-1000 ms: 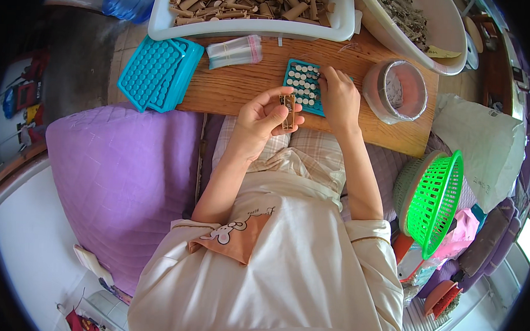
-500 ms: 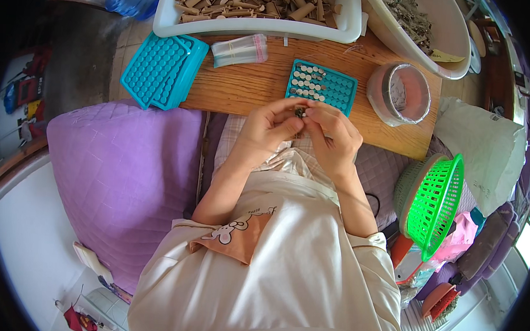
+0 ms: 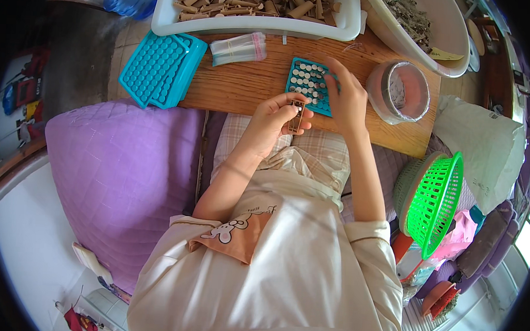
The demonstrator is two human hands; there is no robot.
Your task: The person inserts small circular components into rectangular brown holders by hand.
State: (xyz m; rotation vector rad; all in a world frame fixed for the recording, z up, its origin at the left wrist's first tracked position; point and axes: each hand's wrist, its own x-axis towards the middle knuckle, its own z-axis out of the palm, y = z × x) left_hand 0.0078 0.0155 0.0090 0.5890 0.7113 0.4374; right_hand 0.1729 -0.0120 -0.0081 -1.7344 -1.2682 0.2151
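My left hand (image 3: 273, 120) is closed on a small brown plastic casing (image 3: 296, 124), held upright over my lap at the table's near edge. Dark and whitish bits show inside the casing, too small to make out. My right hand (image 3: 349, 98) is raised over the right side of a teal tray (image 3: 294, 100), its fingers stretched and apart, with nothing visible in them. Several small round white-topped pieces (image 3: 306, 74) sit in rows in the tray's wells. The right part of the tray is hidden by that hand.
A white bin (image 3: 253, 30) of brown casings stands at the back. Right of it is a large pale basin (image 3: 453, 52) of small parts. A lined clear tub (image 3: 419, 98), plastic bags (image 3: 239, 50) and stacked teal trays (image 3: 186, 73) are on the table. A green basket (image 3: 435, 202) is at right.
Both hands were together at the small casing. My right hand has let go and moved up and right over the teal tray. The casing now shows upright in my left hand.
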